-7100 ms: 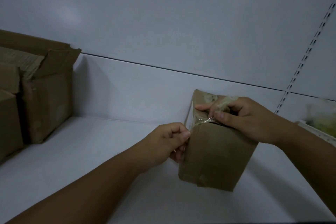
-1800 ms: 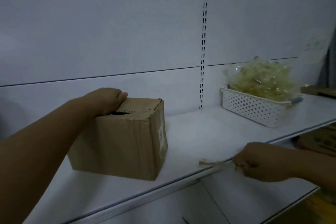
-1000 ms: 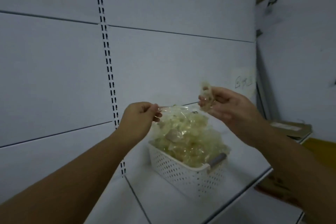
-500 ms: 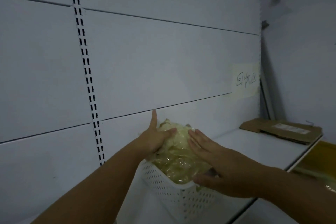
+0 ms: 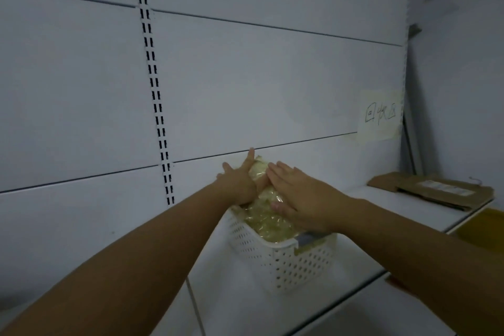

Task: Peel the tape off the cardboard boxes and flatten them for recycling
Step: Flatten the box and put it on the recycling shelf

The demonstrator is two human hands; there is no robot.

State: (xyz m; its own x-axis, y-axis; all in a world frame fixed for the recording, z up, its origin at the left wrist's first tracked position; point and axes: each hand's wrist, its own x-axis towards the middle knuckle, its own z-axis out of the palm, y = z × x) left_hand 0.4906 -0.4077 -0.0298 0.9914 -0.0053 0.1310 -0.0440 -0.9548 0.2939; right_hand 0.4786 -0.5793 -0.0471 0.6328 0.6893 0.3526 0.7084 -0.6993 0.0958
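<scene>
On your white shelf (image 5: 403,207), the perforated basket (image 5: 283,256) holds crumpled tape (image 5: 268,222), pressed by your flat, open-fingered left hand (image 5: 240,183) and right hand (image 5: 302,196), near a handwritten note (image 5: 380,114).

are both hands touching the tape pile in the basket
Touching. The head view shows the left hand and right hand pressed flat against the tape pile.

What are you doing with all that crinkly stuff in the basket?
A person is pressing a heap of peeled-off tape down into a white basket on the shelf. The left hand and right hand both lie flat and open on the heap, one on each side. Farther right on the shelf lies flattened cardboard, under a handwritten paper sign on the wall.
</scene>
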